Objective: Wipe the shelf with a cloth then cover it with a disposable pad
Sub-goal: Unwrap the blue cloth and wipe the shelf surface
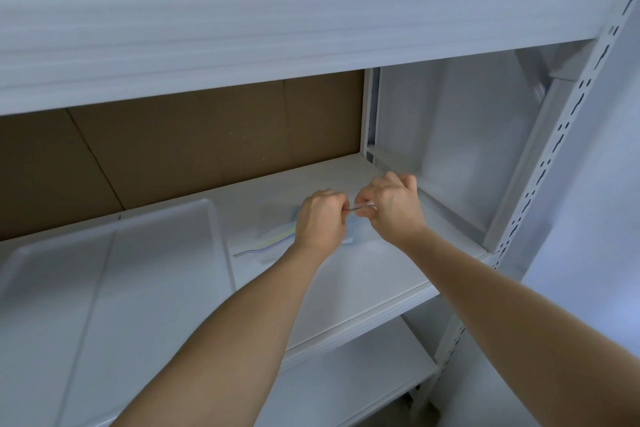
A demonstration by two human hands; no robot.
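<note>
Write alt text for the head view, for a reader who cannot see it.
Two hands, left hand and right hand, pinch the top edge of a clear bag over a white shelf. A white tray lies at left; brown cardboard stands behind.

White metal racking, slotted upright (pixel 568 121) at right — brown cardboard backing (pixel 194 146) behind; pale wall (pixel 602 184) beyond, cool even light.

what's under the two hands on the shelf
A clear zip bag lies on the white shelf, something pale blue inside. The left hand and right hand pinch its top edge and cover the rest.
</note>
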